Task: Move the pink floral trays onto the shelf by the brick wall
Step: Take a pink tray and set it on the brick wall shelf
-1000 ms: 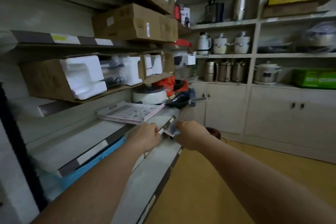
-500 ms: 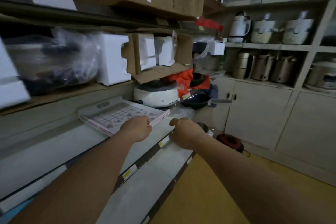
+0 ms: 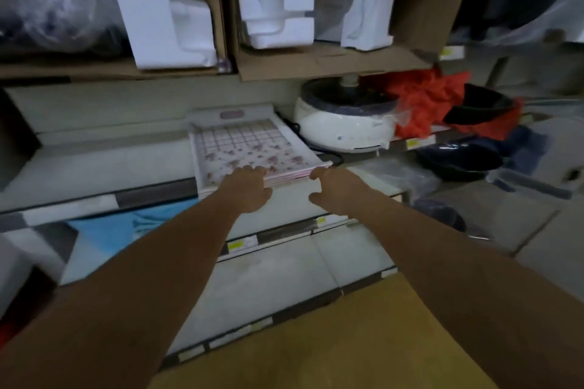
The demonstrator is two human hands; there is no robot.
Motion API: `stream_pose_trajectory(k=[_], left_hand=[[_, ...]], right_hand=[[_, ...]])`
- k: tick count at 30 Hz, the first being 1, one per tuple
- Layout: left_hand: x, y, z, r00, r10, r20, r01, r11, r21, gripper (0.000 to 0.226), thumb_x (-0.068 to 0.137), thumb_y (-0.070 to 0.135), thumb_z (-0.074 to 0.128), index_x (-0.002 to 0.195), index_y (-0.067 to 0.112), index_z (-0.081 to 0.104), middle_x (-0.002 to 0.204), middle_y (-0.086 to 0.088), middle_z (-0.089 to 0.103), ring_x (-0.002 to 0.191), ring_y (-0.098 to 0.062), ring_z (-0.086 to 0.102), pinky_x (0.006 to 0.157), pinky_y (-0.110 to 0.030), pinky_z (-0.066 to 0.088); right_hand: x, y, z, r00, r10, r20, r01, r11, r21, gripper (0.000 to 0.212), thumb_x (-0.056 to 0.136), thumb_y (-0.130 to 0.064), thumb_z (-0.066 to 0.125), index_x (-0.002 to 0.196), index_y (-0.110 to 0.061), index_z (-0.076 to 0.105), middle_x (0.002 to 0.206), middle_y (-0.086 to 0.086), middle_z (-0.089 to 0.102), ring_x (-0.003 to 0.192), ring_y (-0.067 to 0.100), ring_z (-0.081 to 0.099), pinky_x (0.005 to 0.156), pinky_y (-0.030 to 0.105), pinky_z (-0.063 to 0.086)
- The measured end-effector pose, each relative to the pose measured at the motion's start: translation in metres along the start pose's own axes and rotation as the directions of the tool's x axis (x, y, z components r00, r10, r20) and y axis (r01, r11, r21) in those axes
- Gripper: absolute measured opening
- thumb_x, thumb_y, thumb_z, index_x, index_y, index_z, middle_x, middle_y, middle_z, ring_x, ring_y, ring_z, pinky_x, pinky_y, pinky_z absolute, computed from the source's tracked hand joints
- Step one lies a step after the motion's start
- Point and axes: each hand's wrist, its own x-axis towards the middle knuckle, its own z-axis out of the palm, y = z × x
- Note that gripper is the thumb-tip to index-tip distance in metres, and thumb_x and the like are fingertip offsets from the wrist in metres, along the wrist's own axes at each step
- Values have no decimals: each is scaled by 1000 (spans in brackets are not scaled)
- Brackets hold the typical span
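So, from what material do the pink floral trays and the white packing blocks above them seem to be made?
Pink floral trays: probably plastic or melamine, since they look thin and smooth, with a printed pattern and pink stacked edges. White packing blocks: apparently moulded polystyrene foam, matte, thick, with shaped cut-outs.

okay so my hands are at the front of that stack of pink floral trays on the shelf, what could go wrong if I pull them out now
1. The pink floral trays are a loose stack; the left hand touches the near edge and the right hand is at the corner, apparently gripping nothing. Lower trays could slide or fan out.
2. The white cooker sits close beside the stack, with a dark cord by its right corner. Swinging the trays right might snag it.
3. The cardboard box overhangs just above, so lifting steeply could bump it.
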Motion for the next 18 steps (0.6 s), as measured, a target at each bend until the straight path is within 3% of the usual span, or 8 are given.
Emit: stream_pose_trajectory(k=[3, 9, 16, 18], left_hand=[[0, 4, 2, 996, -93, -12, 94, 994, 61, 55, 98, 36, 39, 147, 14, 26, 147, -14, 35, 132, -32, 37, 108, -41, 32], [23, 1, 7, 980, -200, -11, 200, 975, 95, 53, 99, 37, 37, 146, 14, 27, 149, -12, 34, 135, -31, 36, 113, -44, 30], [47, 0, 8, 990, -102, 98, 104, 994, -21, 43, 99, 35, 42, 136, 14, 47, 135, -12, 52, 123, -28, 49, 103, -36, 37], [51, -1, -4, 989, -74, 129, 79, 997, -28, 39, 96, 33, 50, 128, 12, 55, 126, -11, 58, 118, -26, 52, 96, -30, 37]], right_hand=[[25, 11, 1, 994, -107, -23, 107, 994, -14, 41, 97, -19, 50, 134, -4, 46, 128, 15, 54, 117, 28, 52, 90, 32, 44], [69, 6, 19, 945, -316, -79, 307, 945, -113, 48, 95, -15, 49, 142, -11, 39, 137, 13, 47, 126, 27, 45, 100, 33, 39], [107, 22, 27, 950, -311, 29, 305, 905, -295, 64, 94, -12, 47, 151, -13, 17, 151, 11, 29, 140, 27, 26, 113, 43, 24], [117, 26, 25, 956, -284, 75, 293, 914, -279, 58, 96, -14, 45, 149, -12, 23, 150, 11, 31, 140, 28, 27, 114, 44, 23]])
